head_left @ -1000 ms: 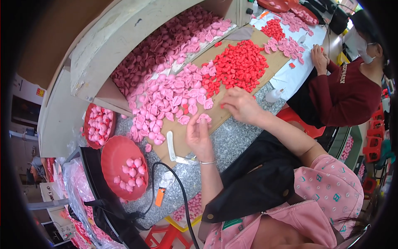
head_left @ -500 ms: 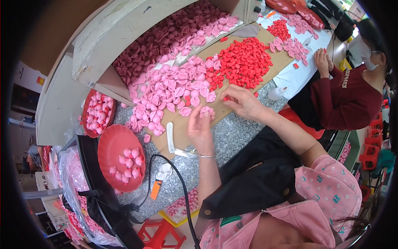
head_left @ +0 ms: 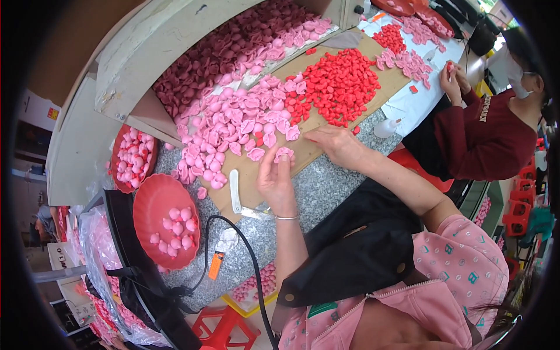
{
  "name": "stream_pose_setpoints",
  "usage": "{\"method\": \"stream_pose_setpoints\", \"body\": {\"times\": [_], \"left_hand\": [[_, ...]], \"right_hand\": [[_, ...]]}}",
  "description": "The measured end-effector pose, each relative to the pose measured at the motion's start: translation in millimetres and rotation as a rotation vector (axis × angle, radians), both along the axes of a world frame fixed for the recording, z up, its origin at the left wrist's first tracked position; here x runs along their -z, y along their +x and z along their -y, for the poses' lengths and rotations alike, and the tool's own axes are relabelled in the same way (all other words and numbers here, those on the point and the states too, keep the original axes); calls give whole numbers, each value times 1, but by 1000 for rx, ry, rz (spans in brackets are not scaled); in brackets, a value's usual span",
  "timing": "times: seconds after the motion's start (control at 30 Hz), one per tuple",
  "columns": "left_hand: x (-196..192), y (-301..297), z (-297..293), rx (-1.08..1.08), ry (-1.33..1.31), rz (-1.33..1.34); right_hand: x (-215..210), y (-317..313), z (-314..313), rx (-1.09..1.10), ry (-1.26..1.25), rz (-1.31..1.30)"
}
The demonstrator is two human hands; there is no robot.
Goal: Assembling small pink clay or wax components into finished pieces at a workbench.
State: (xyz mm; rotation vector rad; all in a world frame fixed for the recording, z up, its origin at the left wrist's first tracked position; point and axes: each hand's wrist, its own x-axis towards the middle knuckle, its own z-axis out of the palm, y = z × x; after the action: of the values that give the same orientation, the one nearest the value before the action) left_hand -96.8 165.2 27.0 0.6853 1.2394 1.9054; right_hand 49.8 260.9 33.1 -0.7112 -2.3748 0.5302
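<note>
My left hand (head_left: 276, 185) is raised over the front of the tan board, closed on a pink cupped piece (head_left: 284, 154) held between thumb and fingers. To its right, my right hand (head_left: 341, 144) pinches a small red piece (head_left: 311, 139), mostly covered by the fingertips. The two hands are apart. Behind them lies a heap of pink cupped pieces (head_left: 219, 125), some folded and some rounded. A pile of small red pieces (head_left: 344, 81) is beyond my right hand.
A white-handled knife (head_left: 234, 191) lies left of my left hand. Red bowls (head_left: 140, 224) with round pink pieces stand at left, near an orange lighter (head_left: 216, 265) and black cable (head_left: 256, 274). A white bottle (head_left: 386, 128) is at right. A co-worker (head_left: 490, 134) sits beyond.
My right hand has lowered slightly and its fingers have flattened toward the left, still with the red piece. My left hand keeps the pink piece. The co-worker's hands have risen a little.
</note>
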Motion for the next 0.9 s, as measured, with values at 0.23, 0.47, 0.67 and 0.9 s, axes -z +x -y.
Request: {"method": "stream_pose_setpoints", "body": {"times": [0.23, 0.47, 0.67, 0.9], "left_hand": [[4, -1, 2, -8, 5, -9], [4, 4, 0, -17, 28, -25], [-2, 10, -6, 16, -5, -31], [-1, 17, -15, 7, -23, -37]], "right_hand": [[-8, 4, 4, 70, 136, 224], [-8, 10, -6, 39, -85, 145], [-24, 14, -8, 58, -135, 144], [-28, 21, -26, -24, -265, 289]]}}
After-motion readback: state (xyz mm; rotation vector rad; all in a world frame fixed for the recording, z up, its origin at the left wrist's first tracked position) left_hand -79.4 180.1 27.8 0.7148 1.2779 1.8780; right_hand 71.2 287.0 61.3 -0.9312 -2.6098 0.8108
